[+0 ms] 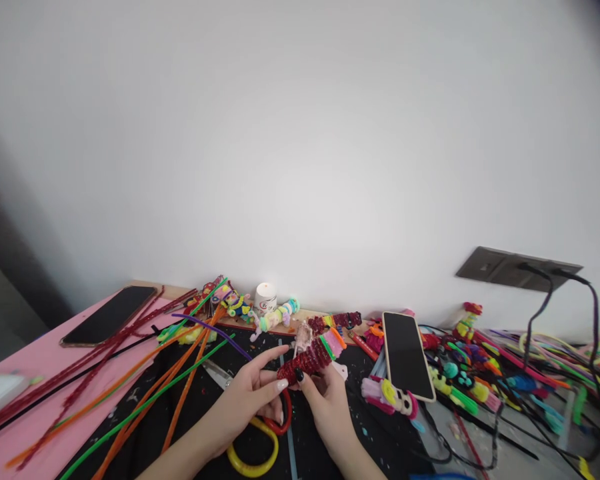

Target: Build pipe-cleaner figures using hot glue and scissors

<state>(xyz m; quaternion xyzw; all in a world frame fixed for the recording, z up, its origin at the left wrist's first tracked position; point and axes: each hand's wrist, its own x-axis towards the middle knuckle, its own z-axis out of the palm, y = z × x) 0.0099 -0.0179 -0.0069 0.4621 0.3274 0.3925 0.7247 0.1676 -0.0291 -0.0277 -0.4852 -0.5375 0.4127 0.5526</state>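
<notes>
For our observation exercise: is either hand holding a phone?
No, the left hand and right hand both hold the dark red fuzzy piece, apart from both phones.

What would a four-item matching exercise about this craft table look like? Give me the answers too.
Column one:
1. Dark red fuzzy piece
2. Scissors
3. Wall socket plate
4. Phone at the far left

Column two:
A. Lying on the pink sheet
B. Held by the left hand and right hand
C. One red handle, one yellow
D. Two dark cords plugged in

Right pairs: 1-B, 2-C, 3-D, 4-A.
</notes>
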